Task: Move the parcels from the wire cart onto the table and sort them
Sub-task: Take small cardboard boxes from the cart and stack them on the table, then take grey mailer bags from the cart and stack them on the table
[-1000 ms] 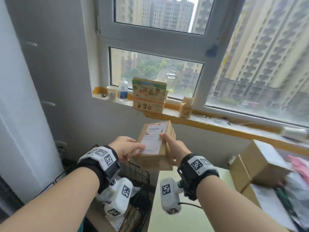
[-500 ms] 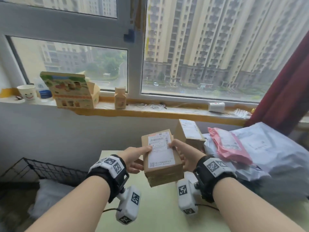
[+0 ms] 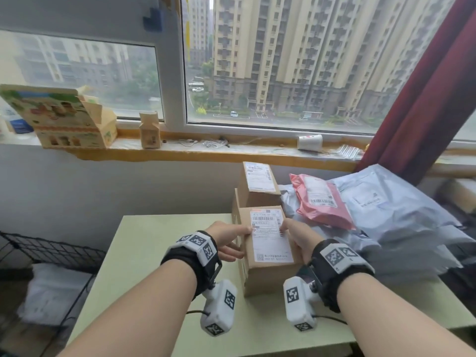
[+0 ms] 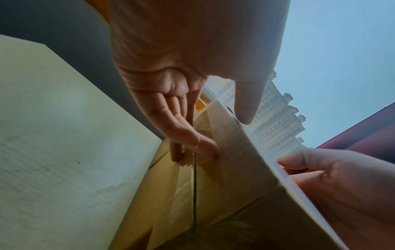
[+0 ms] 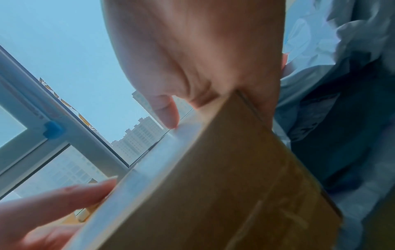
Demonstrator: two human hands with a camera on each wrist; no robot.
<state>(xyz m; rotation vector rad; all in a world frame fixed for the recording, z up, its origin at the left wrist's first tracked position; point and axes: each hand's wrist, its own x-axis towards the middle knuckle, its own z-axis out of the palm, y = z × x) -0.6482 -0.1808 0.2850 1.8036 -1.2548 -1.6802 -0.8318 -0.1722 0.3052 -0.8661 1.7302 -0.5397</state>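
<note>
A small cardboard box (image 3: 268, 243) with a white shipping label on top sits between both my hands, low over the pale green table (image 3: 154, 253); I cannot tell whether it touches the table. My left hand (image 3: 231, 240) holds its left side, thumb on the label edge and fingers along the side wall (image 4: 224, 135). My right hand (image 3: 296, 238) grips the right side, thumb on top (image 5: 218, 116). Just behind it stands another labelled box (image 3: 257, 186). The wire cart (image 3: 51, 251) is at the far left with a white bag (image 3: 51, 292) inside.
A pink mailer (image 3: 322, 199) lies on a heap of grey poly bags (image 3: 399, 207) that fills the table's right half. The windowsill (image 3: 206, 150) behind carries a printed carton and small items. A red curtain (image 3: 425, 99) hangs at right.
The view has swung right from the cart to the table. Both hands have carried the box from over the cart down in front of the box on the table.
</note>
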